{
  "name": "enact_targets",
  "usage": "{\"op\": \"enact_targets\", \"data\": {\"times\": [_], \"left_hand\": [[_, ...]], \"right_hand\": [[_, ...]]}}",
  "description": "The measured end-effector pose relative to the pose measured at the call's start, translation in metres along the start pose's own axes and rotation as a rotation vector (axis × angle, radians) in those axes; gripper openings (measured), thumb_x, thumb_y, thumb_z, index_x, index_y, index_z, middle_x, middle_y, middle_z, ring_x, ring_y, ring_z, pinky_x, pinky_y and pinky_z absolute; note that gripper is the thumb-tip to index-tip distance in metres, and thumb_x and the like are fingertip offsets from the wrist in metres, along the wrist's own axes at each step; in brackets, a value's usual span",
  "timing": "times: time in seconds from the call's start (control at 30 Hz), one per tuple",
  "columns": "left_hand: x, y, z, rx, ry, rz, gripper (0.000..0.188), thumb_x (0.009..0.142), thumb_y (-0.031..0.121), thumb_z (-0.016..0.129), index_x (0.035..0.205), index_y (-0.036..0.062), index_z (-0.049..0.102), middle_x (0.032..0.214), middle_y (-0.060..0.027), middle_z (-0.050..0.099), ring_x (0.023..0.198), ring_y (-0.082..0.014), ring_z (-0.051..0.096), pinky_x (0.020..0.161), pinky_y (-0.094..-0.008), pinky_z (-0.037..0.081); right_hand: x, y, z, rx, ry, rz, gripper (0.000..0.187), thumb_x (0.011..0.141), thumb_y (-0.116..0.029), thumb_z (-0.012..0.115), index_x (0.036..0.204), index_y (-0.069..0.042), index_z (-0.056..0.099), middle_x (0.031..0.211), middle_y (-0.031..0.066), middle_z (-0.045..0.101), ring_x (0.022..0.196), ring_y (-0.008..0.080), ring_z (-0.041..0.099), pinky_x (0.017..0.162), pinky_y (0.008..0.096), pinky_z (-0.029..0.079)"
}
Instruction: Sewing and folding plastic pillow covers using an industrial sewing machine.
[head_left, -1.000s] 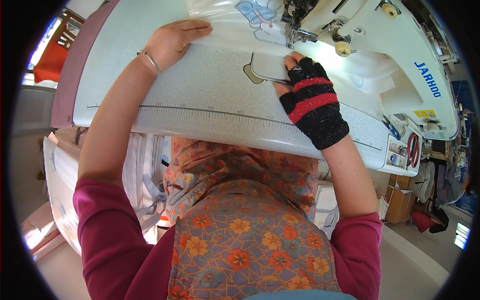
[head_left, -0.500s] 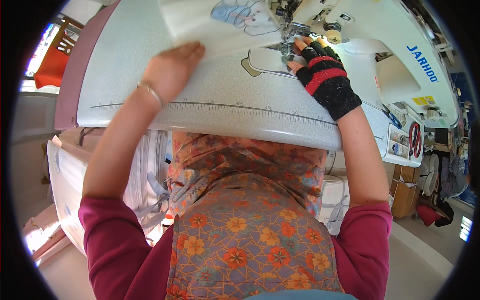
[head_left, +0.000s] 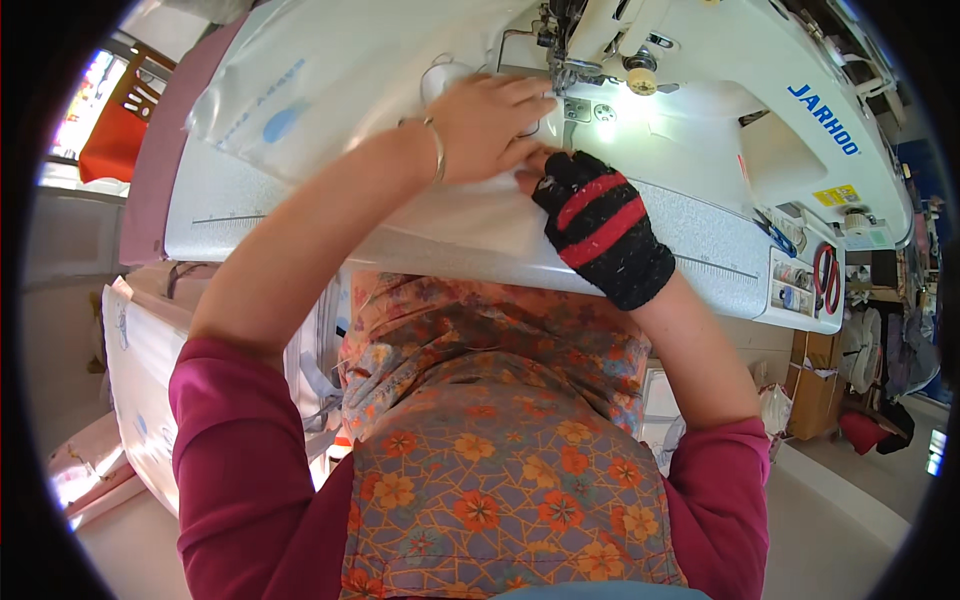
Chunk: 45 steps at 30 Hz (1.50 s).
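A white, thin, slightly sheer printed cloth (head_left: 330,75) lies over the sewing table and hangs toward its front edge, with a blue spot and blue print on it. My left hand (head_left: 485,125), a bracelet at its wrist, lies over the cloth with its fingers stretched to the right. Close to its fingertips, my right hand (head_left: 605,230) wears a black fingerless glove with red stripes. Its fingertips are pinched at the right edge of the cloth. Just beyond both hands is the sewing machine's needle and presser foot area (head_left: 568,80), lit by a lamp.
The white machine arm (head_left: 800,110) spans the upper right. At the table's right end sit red-handled scissors (head_left: 826,278), blue-handled snips (head_left: 778,235) and a small parts tray (head_left: 792,285). White cloth (head_left: 140,370) is piled below left. An orange-red chair (head_left: 120,130) stands far left.
The cloth has turned and come nearer the front edge, away from the presser foot. My left hand has moved right; my right hand has drawn back toward me from the needle.
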<state>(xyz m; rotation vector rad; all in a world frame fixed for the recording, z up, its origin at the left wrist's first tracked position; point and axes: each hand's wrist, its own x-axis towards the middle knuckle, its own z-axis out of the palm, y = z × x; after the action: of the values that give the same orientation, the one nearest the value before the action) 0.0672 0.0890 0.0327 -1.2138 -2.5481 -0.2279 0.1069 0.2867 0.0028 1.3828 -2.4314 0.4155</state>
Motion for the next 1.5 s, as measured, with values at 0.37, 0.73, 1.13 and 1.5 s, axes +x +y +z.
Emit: {"op": "enact_targets", "data": {"times": [0.37,0.73,1.13,1.5], "left_hand": [[-0.017,0.021,0.031,0.140,-0.091,-0.355,0.046,0.090,0.027,0.045,0.136,0.0172,0.041,0.144,-0.0077,0.036,0.134,-0.0297,0.032,0.106,-0.0560,0.026],[-0.034,0.061,0.019,-0.045,-0.015,-0.347,0.047,0.088,0.020,0.051,0.132,0.0060,0.044,0.139,-0.0133,0.040,0.131,-0.0277,0.036,0.110,-0.0449,0.025],[-0.041,-0.015,0.027,0.077,0.020,-0.247,0.037,0.092,0.025,0.047,0.129,0.0186,0.050,0.138,-0.0052,0.045,0.130,-0.0255,0.038,0.107,-0.0477,0.029],[-0.009,-0.054,0.048,0.203,-0.016,-0.382,0.041,0.095,0.033,0.037,0.134,0.0205,0.045,0.142,-0.0068,0.040,0.134,-0.0267,0.033,0.107,-0.0511,0.025]], "right_hand": [[-0.012,0.002,0.000,0.082,0.011,0.053,0.034,0.073,-0.002,0.054,0.106,-0.006,0.062,0.110,0.0124,0.061,0.099,0.0319,0.059,0.084,0.0404,0.048],[-0.041,-0.027,-0.012,0.068,0.060,0.119,0.033,0.073,-0.002,0.057,0.106,-0.004,0.061,0.109,0.0153,0.060,0.098,0.0339,0.059,0.083,0.0430,0.049],[0.002,-0.005,0.017,-0.066,0.117,0.102,0.030,0.080,-0.010,0.059,0.109,-0.003,0.060,0.111,0.0160,0.059,0.101,0.0339,0.057,0.087,0.0424,0.047],[0.023,0.026,0.022,-0.053,0.101,0.251,0.032,0.079,-0.010,0.060,0.109,-0.002,0.059,0.112,0.0171,0.058,0.100,0.0353,0.057,0.088,0.0426,0.047]]}}
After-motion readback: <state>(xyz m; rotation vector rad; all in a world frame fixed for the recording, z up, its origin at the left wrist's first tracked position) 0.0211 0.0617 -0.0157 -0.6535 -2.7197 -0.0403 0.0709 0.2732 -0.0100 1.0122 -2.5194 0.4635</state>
